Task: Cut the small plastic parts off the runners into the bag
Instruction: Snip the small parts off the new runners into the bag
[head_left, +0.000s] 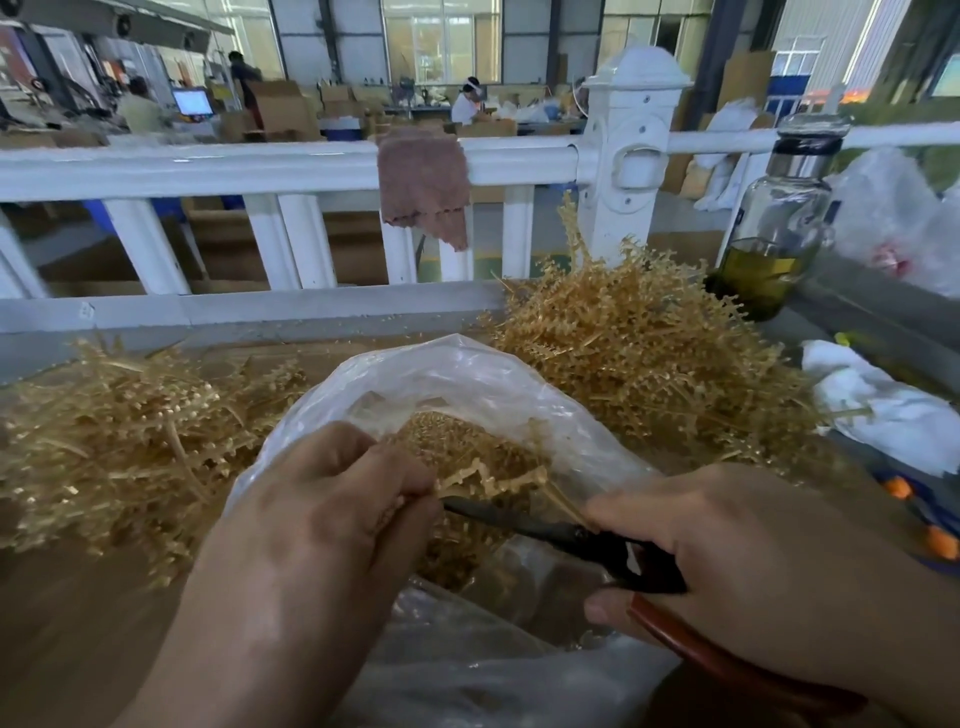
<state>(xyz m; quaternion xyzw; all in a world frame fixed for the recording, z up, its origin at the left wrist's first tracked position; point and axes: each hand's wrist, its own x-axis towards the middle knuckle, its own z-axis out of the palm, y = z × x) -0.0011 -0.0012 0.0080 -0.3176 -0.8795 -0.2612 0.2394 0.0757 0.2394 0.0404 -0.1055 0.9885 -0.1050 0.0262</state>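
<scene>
Fingers (400, 470) of our left hand (322, 509) are curled tight on one end of a gold runner (504, 480), holding it over the mouth of the clear bag (467, 369). Our right hand (753, 551) grips the scissors (571, 535), wrapped round the red-brown handle. The dark blades reach under the runner toward our left thumb. We cannot tell whether the blades are parted or closed, since the left hand covers their tips.

To cut well, we judge that we should hold the runner right above the heap of loose parts (457, 441) lying in the bag. We should snip close to each small part so no stub is left and nothing flies past the plastic. We must also mind our left fingertips, which sit very near the blade.

The small parts are too fine and blurred to make out singly, and the bag's lower folds run out of view beneath our wrists. On the brown worktop (78, 623) a left tangle (130, 431) of runners and a taller right pile (649, 353) flank the bag. We cannot say which is stripped and which is uncut. Farther back stand a glass bottle (779, 228) and a white rail (260, 166) with a pink cloth (423, 187) draped over it.
</scene>
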